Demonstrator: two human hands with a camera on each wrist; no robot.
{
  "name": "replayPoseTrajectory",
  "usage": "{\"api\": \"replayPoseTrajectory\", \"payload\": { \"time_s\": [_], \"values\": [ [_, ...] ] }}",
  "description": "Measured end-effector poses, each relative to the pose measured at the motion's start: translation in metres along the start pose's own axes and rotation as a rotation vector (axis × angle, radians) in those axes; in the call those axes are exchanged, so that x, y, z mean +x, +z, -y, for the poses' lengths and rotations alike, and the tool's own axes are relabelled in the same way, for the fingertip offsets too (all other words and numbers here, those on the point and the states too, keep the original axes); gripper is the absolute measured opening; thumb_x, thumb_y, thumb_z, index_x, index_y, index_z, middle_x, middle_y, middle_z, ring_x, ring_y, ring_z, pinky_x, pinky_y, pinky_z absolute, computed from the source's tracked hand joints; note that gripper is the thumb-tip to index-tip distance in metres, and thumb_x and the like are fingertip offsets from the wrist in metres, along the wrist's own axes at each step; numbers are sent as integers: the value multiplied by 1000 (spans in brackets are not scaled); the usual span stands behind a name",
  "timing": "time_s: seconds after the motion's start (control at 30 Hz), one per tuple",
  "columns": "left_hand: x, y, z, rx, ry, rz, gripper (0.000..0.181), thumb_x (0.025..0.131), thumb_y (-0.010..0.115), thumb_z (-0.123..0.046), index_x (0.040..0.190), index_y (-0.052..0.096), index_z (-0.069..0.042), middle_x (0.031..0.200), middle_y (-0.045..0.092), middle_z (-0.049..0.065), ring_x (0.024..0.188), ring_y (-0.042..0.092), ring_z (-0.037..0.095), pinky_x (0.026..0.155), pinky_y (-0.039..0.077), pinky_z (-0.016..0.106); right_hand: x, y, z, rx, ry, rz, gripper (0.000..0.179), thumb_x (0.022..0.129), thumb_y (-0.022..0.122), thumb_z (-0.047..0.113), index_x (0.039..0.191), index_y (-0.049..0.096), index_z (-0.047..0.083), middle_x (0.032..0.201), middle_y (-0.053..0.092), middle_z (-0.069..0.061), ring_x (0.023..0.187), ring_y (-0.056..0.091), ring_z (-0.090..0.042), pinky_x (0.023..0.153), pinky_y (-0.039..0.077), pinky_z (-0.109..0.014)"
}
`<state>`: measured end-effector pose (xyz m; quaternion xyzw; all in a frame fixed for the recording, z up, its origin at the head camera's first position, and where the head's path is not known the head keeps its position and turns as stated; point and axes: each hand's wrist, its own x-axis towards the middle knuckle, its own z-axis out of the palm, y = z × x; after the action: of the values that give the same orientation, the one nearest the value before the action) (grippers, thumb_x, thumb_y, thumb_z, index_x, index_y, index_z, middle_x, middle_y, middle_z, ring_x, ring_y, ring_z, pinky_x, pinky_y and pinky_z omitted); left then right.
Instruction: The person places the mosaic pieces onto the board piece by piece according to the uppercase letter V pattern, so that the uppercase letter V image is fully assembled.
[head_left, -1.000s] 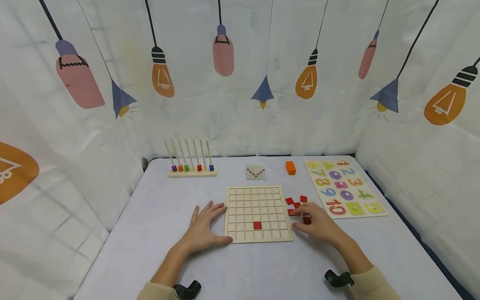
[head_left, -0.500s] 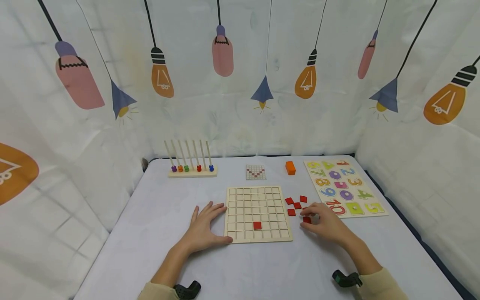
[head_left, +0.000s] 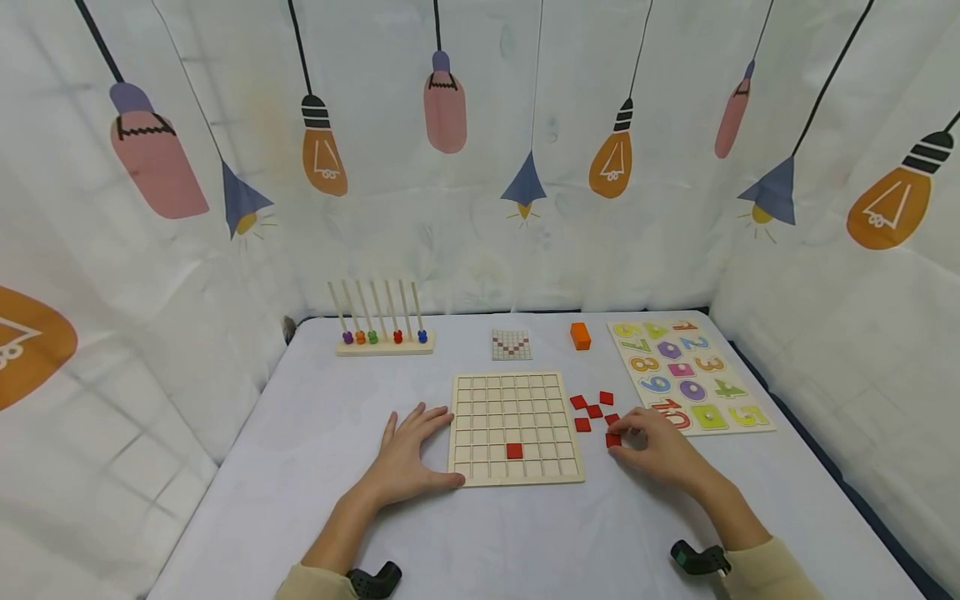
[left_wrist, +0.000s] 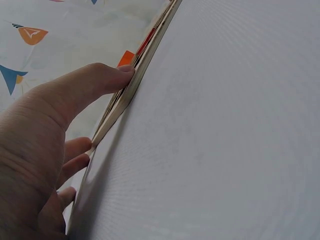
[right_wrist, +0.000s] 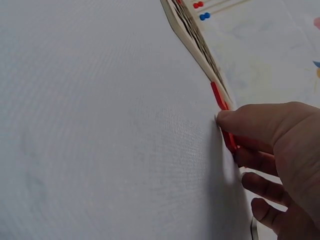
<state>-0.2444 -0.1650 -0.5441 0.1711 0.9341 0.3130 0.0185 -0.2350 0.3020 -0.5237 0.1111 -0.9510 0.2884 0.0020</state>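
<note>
A wooden grid board (head_left: 480, 421) lies on the table with one red square tile (head_left: 514, 451) in a cell near its front. My left hand (head_left: 408, 457) steadies the board, fingertips at its left edge and thumb on the near left corner. In the left wrist view that thumb (left_wrist: 107, 77) rests along the board's rim. To the right of the board, my right hand (head_left: 656, 446) pinches another red square tile (head_left: 613, 440) between thumb and index finger. Several loose red tiles (head_left: 595, 412) lie beside it. In the right wrist view the thumb tip meets the red edge (right_wrist: 228, 140).
A bead abacus (head_left: 386, 347) stands at the back left. Behind the board lies a small pattern card (head_left: 512, 345), with an orange block (head_left: 581, 336) to its right. A number puzzle board (head_left: 693, 392) lies at the right, close behind my right hand.
My right hand has drawn back slightly to the right, away from the board, and its thumb and index finger have closed onto the nearest loose red tile. My left hand stays put.
</note>
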Motion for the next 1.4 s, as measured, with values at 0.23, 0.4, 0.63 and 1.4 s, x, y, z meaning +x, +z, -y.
{"api": "replayPoseTrajectory", "payload": {
  "time_s": [0.23,0.4,0.63,1.4],
  "values": [
    [0,0,0,4,-3,0,110,73,94,-71,165,55,-26,175,48,-5,174,21,35,137,-6,75,0,3,-3,-10,-3,-2,25,96,90,27,120,82,31,114,69,12,112,60,-14,97,60,-34],
    [0,0,0,1,-5,-1,109,73,94,-71,165,55,-27,175,48,-5,174,21,34,137,-6,74,1,4,-5,-8,2,-5,23,96,89,27,118,82,32,112,69,13,111,60,-14,97,60,-34],
    [0,0,-1,1,-11,0,108,73,94,-70,164,56,-27,175,48,-5,174,21,34,137,-6,74,0,5,-3,-21,0,-7,22,96,89,28,117,82,30,112,69,13,111,60,-13,97,60,-36],
    [0,1,2,1,-10,-2,109,73,93,-73,165,55,-28,175,47,-7,174,21,33,137,-6,74,9,8,8,12,-26,-31,27,95,90,30,120,82,29,118,74,11,118,64,-16,108,59,-51]
  ]
}}
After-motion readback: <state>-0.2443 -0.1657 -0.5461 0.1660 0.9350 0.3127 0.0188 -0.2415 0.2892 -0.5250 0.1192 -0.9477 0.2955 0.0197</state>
